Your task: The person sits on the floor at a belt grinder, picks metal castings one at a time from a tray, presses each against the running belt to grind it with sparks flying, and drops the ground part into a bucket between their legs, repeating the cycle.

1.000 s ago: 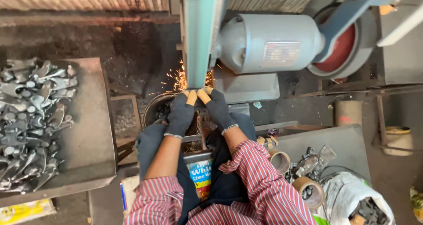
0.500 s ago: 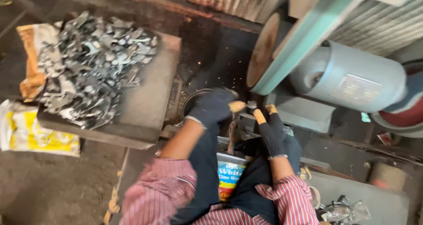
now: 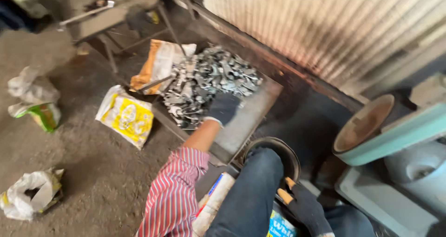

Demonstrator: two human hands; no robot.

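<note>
My left hand, in a dark glove, reaches out to the near edge of a heap of small grey metal parts. The heap lies on a flat metal tray. The glove's fingers curl down onto the parts, and whether they grip one is hidden. My right hand, in a dark glove with orange fingertips, rests low by my knee. It is next to a black round bowl, with fingers apart and nothing seen in it.
A brown grinding wheel with a teal guard and a grey motor housing stands at right. A corrugated metal wall runs behind. Sacks and plastic bags lie on the dirt floor. A blue-labelled can sits between my knees.
Both hands have left the grinding wheel. The view swung left. My left hand moved out to the heap of parts, and my right hand dropped toward my knee.
</note>
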